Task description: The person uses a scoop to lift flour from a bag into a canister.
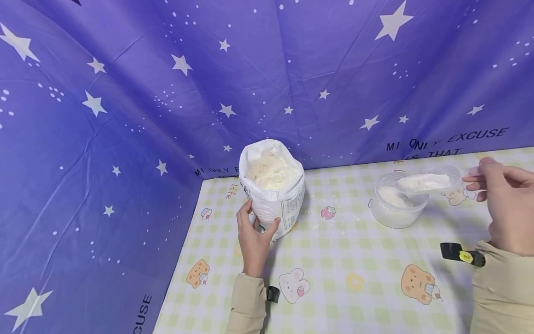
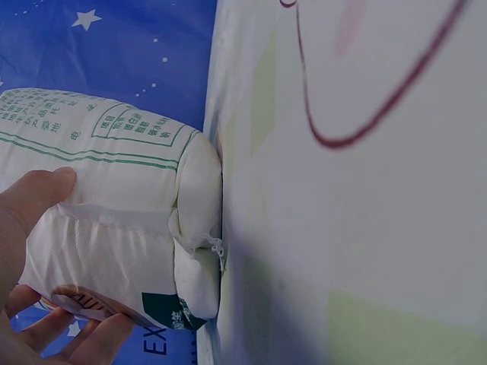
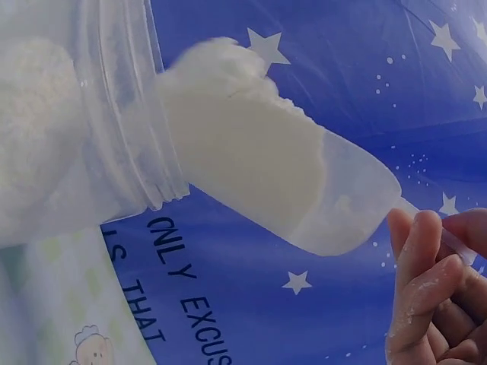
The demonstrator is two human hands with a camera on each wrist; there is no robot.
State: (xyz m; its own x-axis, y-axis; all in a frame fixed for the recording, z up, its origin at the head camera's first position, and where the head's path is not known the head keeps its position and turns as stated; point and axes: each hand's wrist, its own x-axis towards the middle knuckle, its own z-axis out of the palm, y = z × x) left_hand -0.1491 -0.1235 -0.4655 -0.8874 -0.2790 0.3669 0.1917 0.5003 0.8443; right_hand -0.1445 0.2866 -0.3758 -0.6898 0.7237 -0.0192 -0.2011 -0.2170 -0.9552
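A white bag of flour (image 1: 288, 206) stands upright with its top open and white powder inside. My left hand (image 1: 255, 236) grips its near lower side, thumb on the printed face and fingers round the other side, as the left wrist view shows on the bag (image 2: 122, 182). My right hand (image 1: 506, 199) pinches the handle of a clear plastic scoop (image 3: 358, 198) heaped with white powder. The scoop's front end is over the mouth of a round clear tub (image 1: 396, 215), which holds some powder. In the right wrist view, flour dusts the fingers (image 3: 426, 296).
A green-checked tablecloth (image 1: 325, 260) with cartoon prints covers the table. A blue star-patterned curtain (image 1: 267, 83) hangs behind it and along the left. Faint powder specks lie between bag and tub. Black straps sit on both wrists.
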